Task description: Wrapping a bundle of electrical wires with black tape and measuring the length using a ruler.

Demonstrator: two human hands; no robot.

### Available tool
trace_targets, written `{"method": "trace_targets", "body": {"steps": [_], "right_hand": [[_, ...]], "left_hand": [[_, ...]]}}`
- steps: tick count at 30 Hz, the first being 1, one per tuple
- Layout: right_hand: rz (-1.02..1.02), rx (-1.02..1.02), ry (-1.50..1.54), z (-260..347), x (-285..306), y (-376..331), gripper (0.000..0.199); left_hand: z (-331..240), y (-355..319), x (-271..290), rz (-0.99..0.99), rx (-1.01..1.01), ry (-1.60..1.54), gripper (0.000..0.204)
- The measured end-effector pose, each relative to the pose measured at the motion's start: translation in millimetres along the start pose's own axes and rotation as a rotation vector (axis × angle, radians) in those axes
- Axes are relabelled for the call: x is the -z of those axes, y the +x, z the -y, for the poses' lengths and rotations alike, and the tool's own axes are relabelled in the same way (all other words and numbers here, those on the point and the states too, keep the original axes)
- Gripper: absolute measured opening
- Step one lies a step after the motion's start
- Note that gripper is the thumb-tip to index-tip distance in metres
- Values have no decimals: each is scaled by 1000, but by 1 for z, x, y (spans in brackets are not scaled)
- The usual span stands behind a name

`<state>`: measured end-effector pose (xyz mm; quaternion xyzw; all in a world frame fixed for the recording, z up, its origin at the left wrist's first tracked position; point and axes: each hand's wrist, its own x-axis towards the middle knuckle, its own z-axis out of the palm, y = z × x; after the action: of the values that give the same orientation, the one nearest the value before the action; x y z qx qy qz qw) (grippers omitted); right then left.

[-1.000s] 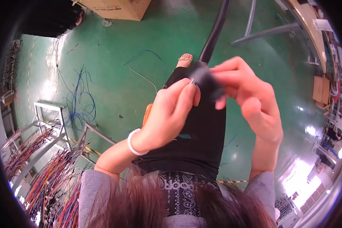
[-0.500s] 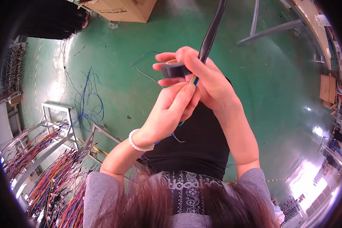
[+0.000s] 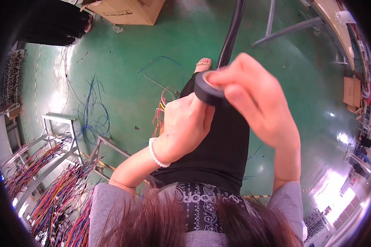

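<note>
A thick black cable (image 3: pixel 233 35) comes down from the top edge to my hands. My left hand (image 3: pixel 184 125), with a white bead bracelet on its wrist, is closed around the cable's wire bundle; the tape roll and my fingers hide the grip itself. Thin red and yellow wires (image 3: pixel 160 113) stick out beside that hand. Between thumb and fingers, my right hand (image 3: pixel 257 96) pinches a roll of black tape (image 3: pixel 209 94) by its core. The roll lies over the left fingertips and in front of the cable's lower end.
Blue wires (image 3: pixel 97 111) lie loose on the green floor. Metal frames (image 3: pixel 62 117) at the left carry many coloured wires (image 3: pixel 66 197). A cardboard box (image 3: pixel 125 11) stands at the far side, and a grey metal stand (image 3: pixel 286 31) at the far right.
My right hand has swung rightward and turned over with the tape roll, which moved right and nearer. My left hand has rotated, back upward; red and yellow wires now show beside it.
</note>
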<state>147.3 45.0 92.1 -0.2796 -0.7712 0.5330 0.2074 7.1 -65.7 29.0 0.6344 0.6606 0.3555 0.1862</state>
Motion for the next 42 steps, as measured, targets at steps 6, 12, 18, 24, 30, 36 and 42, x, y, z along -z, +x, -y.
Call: {"method": "trace_targets", "body": {"steps": [6,12,18,24,30,36,42], "right_hand": [[-553,-127,-297,-6,-47,22,61],[-669,-134,296,-34,-77,4,57],[-239,-449,893,-39,-60,17,47],[-228,-290,1071,-67,-77,4,65],[-259,-88,288,-46,-38,-45,51],[-172,-229,451,-20,-22,-9,52],[-524,-380,300,-28,-75,5,57]], "left_hand": [[-8,2,0,227,330,-657,16],[2,-11,0,232,424,-884,24],[-4,-4,11,378,536,-1096,28],[-1,-7,13,269,378,-815,27],[3,-6,6,114,119,-227,7],[3,-16,-1,24,-5,-140,13],[7,-14,-9,139,108,-287,11]]}}
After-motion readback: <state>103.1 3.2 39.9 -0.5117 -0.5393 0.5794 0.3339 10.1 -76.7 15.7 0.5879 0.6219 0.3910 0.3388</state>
